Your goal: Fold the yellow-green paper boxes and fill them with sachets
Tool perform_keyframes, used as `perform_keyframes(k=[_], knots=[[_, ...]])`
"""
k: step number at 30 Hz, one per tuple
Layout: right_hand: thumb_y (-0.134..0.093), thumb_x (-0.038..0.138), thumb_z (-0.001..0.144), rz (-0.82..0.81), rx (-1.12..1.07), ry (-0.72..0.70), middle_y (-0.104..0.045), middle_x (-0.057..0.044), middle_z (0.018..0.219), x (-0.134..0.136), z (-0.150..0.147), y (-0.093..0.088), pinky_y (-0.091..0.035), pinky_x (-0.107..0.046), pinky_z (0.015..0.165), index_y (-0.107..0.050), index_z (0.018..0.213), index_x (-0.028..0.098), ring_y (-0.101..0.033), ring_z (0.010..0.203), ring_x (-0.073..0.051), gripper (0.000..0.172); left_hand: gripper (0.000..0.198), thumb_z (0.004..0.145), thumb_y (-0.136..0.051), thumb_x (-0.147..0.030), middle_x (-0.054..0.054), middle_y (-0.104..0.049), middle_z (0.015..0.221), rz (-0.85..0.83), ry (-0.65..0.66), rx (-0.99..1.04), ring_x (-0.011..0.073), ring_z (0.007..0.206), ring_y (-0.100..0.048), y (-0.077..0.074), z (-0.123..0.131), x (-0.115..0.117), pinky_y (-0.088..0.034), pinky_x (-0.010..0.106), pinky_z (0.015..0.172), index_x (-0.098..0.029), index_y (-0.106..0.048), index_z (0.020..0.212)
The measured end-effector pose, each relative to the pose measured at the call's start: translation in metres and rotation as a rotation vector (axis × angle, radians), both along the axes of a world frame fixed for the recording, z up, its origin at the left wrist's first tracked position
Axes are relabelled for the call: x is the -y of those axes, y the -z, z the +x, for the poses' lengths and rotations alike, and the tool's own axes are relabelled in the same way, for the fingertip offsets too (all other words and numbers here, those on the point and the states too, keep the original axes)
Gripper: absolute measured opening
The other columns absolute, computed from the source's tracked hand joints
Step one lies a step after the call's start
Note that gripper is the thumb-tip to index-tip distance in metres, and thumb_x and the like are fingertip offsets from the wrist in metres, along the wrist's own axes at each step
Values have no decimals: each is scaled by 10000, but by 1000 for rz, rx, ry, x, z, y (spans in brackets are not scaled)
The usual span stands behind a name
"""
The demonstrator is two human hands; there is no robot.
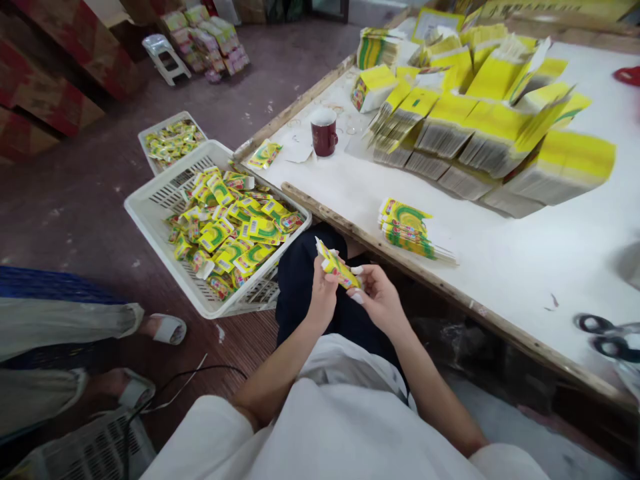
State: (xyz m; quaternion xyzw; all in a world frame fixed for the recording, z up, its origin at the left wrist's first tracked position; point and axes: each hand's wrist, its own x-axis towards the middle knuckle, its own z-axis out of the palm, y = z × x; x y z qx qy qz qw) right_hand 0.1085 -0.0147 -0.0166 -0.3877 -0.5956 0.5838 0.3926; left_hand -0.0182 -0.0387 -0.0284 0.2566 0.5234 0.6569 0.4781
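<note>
Both left hand point(323, 293) and right hand point(377, 297) grip a small carton point(337, 267) beside the full basket point(150, 207).

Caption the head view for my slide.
Both hands hold a small yellow carton over the lap, beside a white basket of cartons.

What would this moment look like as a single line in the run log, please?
left hand: holds small carton | right hand: fingers on same carton | white basket of cartons: at left | flat stack: on table
</note>
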Motion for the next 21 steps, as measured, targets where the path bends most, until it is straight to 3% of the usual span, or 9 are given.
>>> perform_keyframes(k=[4,6,9,12,14,16,19,21], knots=[[-606,323,885,73,118,31,-663,-7,806,-14,16,-2,-494,-281,631,-631,927,214,-606,695,-155,119,354,767,-750,-507,31,-727,838,54,-15,-12,169,771,-675,1,-3,1,-528,283,759,-181,-701,896],[-585,265,893,163,192,49,-672,-9,798,-20,26,-4,-502,-294,633,-648,913,214,-615,690,-163,83,336,772,-751,-492,46,-744,811,40,26,-9,191,766,-697,-4,-11,-1,-542,308,766,-172,-726,869],[-553,184,907,443,315,72,-691,-28,854,-31,40,-10,-518,-337,724,-678,926,228,-633,788,-190,134,625,703,-703,-684,114,-754,1043,85,177,17,280,974,-707,-14,-37,-5,-534,402,895,-187,-717,1081],[-529,131,928,741,458,-16,-704,-42,874,-37,49,-17,-500,-368,801,-711,905,251,-612,849,-205,219,951,617,-649,-810,160,-613,1356,118,432,-120,334,1232,-593,-26,-62,-8,-431,468,1059,-222,-550,1357],[-523,101,932,867,490,-120,-713,-36,879,-34,47,-20,-492,-367,825,-714,924,267,-600,853,-202,254,1057,521,-801,-708,174,-561,1409,53,624,-350,351,1272,-556,-31,-64,-7,-404,472,1085,-213,-487,1401],[-527,85,929,942,466,-129,-710,-25,900,-26,40,-20,-482,-380,896,-702,963,286,-602,892,-202,269,1039,521,-889,-536,165,-578,1378,-45,737,-559,345,1238,-578,-32,-53,-5,-434,463,1054,-200,-454,1403],[-638,180,893,842,379,215,-664,-68,1095,-14,28,-11,-451,-447,1013,-644,1141,291,-589,1063,-246,271,827,688,-805,-394,108,-645,1249,-142,637,-723,287,1111,-645,-27,-29,2,-507,411,946,-205,-405,1387],[-699,319,861,584,263,406,-591,-118,1267,-10,24,-3,-466,-471,1019,-540,1308,264,-566,1166,-284,478,795,716,-774,-365,89,-653,1201,-154,532,-795,268,1053,-665,-23,-18,6,-528,380,893,-208,-370,1382]])
